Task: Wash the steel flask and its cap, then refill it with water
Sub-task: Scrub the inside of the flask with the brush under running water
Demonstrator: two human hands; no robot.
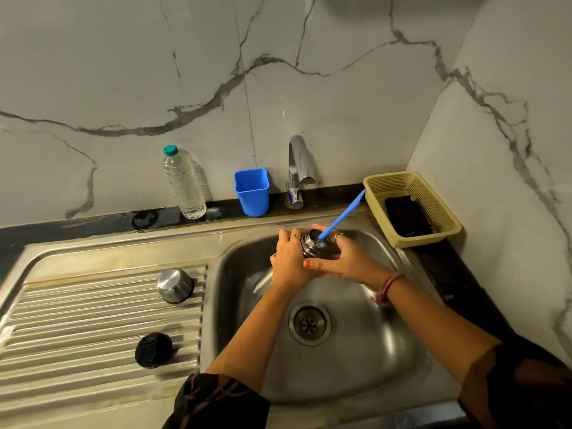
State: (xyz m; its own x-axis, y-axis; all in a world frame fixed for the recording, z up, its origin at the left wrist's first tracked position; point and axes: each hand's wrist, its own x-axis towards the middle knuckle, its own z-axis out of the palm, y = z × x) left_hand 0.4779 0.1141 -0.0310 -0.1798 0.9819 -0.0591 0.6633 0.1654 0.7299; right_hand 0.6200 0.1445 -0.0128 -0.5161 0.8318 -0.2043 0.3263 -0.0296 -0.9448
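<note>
A grey marble-veined wall (154, 72) is seen behind a dark counter edge, and below it a stainless-steel sink unit (356, 360) with a ribbed draining board (77, 320) on its left and a round drain (309, 323) in its bowl. A cream perforated plastic basket (433, 209) is set at the right rear corner, with a dark pad lying inside it. A curved chrome tap (298, 168) is mounted behind the bowl, a blue square plastic cup (252, 196) stands just left of it, and a clear plastic water bottle with a teal cap (184, 184) stands further left against the wall. Over the back of the bowl, a steel flask (318, 249) is held with its open mouth tilted up and away; it is gripped around its body by the left hand (289, 258), and the fingers of the right hand (343, 258) are curled around its other side. A blue-handled bottle brush (343, 212) is stuck into the flask's mouth, its handle slanting up toward the basket; whether it is pinched by the right fingers cannot be told. A domed steel cap (175, 284) is placed upside down on the draining board, and a round black stopper lid (153, 349) lies nearer on the same ribs.
</note>
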